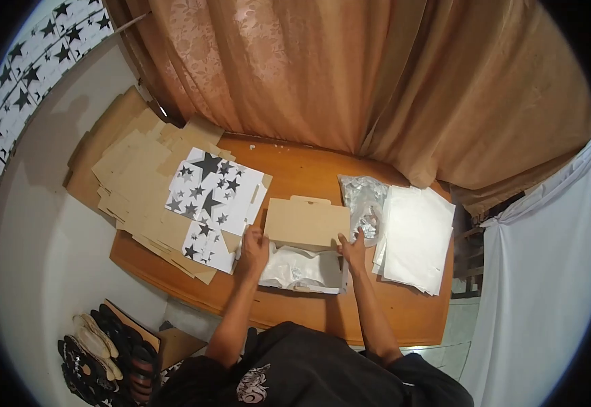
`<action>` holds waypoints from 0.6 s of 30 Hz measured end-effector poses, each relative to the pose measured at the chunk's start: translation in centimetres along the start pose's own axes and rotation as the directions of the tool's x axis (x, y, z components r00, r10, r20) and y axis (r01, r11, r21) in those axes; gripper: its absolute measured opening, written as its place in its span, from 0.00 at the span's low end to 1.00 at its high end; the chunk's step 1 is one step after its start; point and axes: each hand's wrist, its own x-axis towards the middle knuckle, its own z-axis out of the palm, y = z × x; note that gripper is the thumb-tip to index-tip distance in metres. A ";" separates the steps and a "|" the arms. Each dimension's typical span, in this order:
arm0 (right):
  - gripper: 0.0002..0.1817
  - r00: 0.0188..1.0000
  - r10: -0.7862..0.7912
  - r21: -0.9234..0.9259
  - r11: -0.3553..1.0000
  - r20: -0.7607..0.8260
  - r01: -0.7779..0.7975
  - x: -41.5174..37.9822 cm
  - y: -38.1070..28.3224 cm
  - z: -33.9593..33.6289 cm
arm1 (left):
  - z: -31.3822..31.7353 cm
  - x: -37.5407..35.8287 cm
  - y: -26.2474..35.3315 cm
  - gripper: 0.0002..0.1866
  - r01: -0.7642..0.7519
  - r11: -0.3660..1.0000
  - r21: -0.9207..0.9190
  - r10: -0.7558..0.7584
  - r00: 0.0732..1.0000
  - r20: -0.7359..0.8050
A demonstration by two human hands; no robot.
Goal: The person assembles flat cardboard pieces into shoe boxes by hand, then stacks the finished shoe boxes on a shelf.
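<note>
In front of me on the table stands a cardboard box (308, 222) with its brown lid raised and tilted back. White tissue paper (299, 266) lines the inside and hides whatever may lie under it. My left hand (255, 249) is closed at the box's left side, near the lid's hinge corner. At the opposite corner, my right hand (352, 249) pinches the right edge where lid and side meet. Right beside that hand lies a clear plastic bag (365, 203) with silvery contents that are too small to name.
Flat brown cardboard pieces (132, 176) pile up at the left, with star-printed white sheets (207, 190) on top. A stack of white paper (417, 237) lies at the right. Curtains (295, 74) hang behind the wooden table (289, 308). Several shoes (95, 339) are at lower left.
</note>
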 end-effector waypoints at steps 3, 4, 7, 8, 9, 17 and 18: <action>0.47 0.981 0.162 0.192 0.965 0.109 -0.181 1.2 -0.9 0.0 | 3.2 2.2 -6.2 0.33 0.395 0.918 -0.027 -0.356 0.853 0.381; 0.47 0.982 0.151 0.183 0.968 0.110 -0.169 1.0 -1.6 -0.1 | 2.7 2.9 -4.6 0.33 0.398 0.917 -0.040 -0.355 0.856 0.375; 0.42 0.963 0.108 0.308 0.934 0.246 -0.183 -0.1 -2.4 -1.3 | -1.0 4.1 2.1 0.44 0.659 0.725 -0.198 -0.494 0.699 0.518; 0.42 0.965 0.103 0.299 0.938 0.242 -0.175 -0.1 -2.0 -2.0 | -1.6 4.1 2.7 0.47 0.699 0.674 -0.238 -0.483 0.661 0.575; 0.40 0.955 0.106 0.440 0.870 0.277 -0.224 -0.4 -1.5 -2.8 | -1.8 3.8 2.6 0.49 0.740 0.618 -0.267 -0.468 0.619 0.631; 0.26 0.981 0.058 0.314 0.942 0.187 -0.115 -6.2 -1.6 -6.2 | -5.8 -0.9 4.1 0.43 0.840 0.254 -0.480 -0.445 0.542 0.713; 0.22 0.966 -0.007 0.315 0.946 0.260 -0.078 -6.8 -1.6 -6.3 | -6.6 -1.3 4.4 0.41 0.842 0.158 -0.516 -0.393 0.533 0.749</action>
